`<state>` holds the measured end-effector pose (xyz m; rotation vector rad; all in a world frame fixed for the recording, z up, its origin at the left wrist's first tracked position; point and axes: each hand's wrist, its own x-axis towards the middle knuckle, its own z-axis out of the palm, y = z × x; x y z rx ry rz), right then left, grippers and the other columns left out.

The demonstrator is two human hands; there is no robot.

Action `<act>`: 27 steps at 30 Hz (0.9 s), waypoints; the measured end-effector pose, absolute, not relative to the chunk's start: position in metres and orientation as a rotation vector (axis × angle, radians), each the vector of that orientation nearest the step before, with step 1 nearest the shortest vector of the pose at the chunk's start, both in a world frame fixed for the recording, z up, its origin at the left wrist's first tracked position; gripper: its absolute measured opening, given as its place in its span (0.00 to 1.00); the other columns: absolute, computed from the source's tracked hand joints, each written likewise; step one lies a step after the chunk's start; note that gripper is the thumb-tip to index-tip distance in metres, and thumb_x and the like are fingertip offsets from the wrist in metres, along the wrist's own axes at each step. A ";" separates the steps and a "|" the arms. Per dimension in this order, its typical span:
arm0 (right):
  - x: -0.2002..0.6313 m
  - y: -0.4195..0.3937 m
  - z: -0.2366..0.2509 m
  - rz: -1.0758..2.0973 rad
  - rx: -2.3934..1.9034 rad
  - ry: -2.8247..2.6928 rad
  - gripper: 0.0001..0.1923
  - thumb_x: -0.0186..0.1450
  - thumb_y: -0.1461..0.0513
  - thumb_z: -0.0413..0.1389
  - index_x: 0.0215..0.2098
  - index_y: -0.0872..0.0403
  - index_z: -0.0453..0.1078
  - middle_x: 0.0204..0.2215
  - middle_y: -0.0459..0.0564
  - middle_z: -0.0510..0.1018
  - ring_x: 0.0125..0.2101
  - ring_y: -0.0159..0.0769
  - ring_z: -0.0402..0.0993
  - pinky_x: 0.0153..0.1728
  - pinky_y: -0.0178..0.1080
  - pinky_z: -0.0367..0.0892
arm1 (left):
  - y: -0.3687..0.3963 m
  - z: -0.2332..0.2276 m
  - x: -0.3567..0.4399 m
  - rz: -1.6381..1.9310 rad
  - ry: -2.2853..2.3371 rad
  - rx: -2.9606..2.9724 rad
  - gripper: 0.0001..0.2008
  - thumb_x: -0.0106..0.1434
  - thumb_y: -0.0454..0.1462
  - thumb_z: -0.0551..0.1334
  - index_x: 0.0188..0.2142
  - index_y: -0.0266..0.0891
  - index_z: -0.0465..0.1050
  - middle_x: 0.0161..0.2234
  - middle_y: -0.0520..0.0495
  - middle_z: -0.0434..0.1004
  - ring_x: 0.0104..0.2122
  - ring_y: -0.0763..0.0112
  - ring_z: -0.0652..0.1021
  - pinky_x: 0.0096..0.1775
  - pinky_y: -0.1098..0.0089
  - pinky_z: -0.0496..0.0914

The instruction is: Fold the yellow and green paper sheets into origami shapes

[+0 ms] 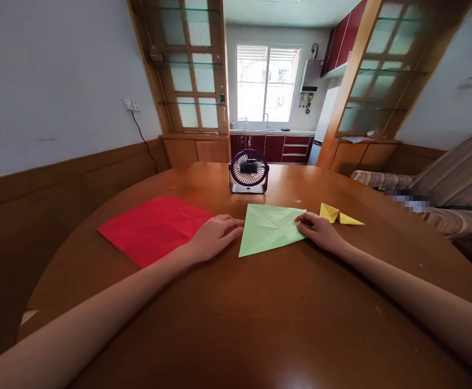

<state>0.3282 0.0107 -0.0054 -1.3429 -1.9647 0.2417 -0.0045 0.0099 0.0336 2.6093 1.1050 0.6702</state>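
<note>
A creased sheet of light green paper (270, 229) lies on the table in front of me, its outline like a kite. At its right side, my right hand (320, 231) has its fingers bent and closed on the edge of the sheet. My left hand (216, 236) rests with fingers stretched out, their tips by the green sheet's left edge. Under and beside my left wrist is a flat red sheet of paper (155, 224) with fold lines. A folded yellow paper piece (331, 212) with pointed ends sits just beyond my right hand.
A small dark desk fan (248, 168) stands on the far part of the round wooden table (256, 324). A striped sofa (458, 178) is at the right. Behind are glass-shelved cabinets (193, 70) and a kitchen window (267, 84).
</note>
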 end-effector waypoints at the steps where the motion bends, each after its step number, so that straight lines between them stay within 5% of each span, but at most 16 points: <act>1: 0.328 0.011 -0.005 0.244 -1.349 -1.957 0.10 0.64 0.58 0.52 0.39 0.55 0.71 0.30 0.49 0.74 0.30 0.36 0.69 0.32 0.39 0.66 | 0.011 0.029 -0.002 0.647 1.108 2.650 0.21 0.71 0.45 0.49 0.55 0.38 0.71 0.48 0.42 0.76 0.47 0.63 0.75 0.50 0.63 0.67; 5: 0.329 0.011 -0.005 0.249 -1.348 -1.922 0.12 0.64 0.57 0.52 0.43 0.53 0.70 0.30 0.49 0.74 0.30 0.37 0.69 0.33 0.40 0.67 | 0.012 0.016 0.009 0.604 1.071 2.689 0.22 0.71 0.44 0.51 0.60 0.39 0.66 0.54 0.40 0.73 0.53 0.61 0.72 0.54 0.58 0.65; 13: 0.334 0.015 -0.007 0.485 -1.110 -1.796 0.22 0.62 0.55 0.57 0.54 0.50 0.64 0.40 0.52 0.73 0.39 0.39 0.71 0.42 0.44 0.69 | 0.009 0.012 0.026 0.880 0.984 2.287 0.19 0.61 0.32 0.59 0.52 0.37 0.74 0.48 0.42 0.74 0.45 0.66 0.76 0.48 0.64 0.70; 19: 0.325 0.005 0.003 0.707 -0.989 -1.696 0.33 0.59 0.56 0.59 0.62 0.46 0.57 0.38 0.50 0.72 0.39 0.39 0.70 0.42 0.44 0.69 | 0.000 0.028 0.011 1.065 1.105 2.223 0.19 0.61 0.36 0.59 0.51 0.38 0.75 0.46 0.42 0.74 0.43 0.64 0.76 0.45 0.63 0.71; 24: 0.325 -0.001 0.009 0.687 -0.924 -1.877 0.11 0.63 0.57 0.55 0.40 0.49 0.76 0.35 0.49 0.74 0.36 0.38 0.71 0.41 0.43 0.68 | 0.002 0.038 -0.003 1.010 1.241 2.317 0.18 0.64 0.41 0.56 0.50 0.38 0.76 0.45 0.43 0.75 0.42 0.63 0.76 0.45 0.62 0.70; 27: 0.328 -0.003 0.011 0.672 -0.869 -2.059 0.14 0.66 0.58 0.51 0.30 0.50 0.78 0.33 0.50 0.76 0.36 0.39 0.73 0.41 0.44 0.68 | 0.003 0.038 -0.006 0.883 1.287 2.530 0.17 0.67 0.40 0.53 0.46 0.38 0.78 0.43 0.42 0.77 0.42 0.61 0.76 0.45 0.60 0.69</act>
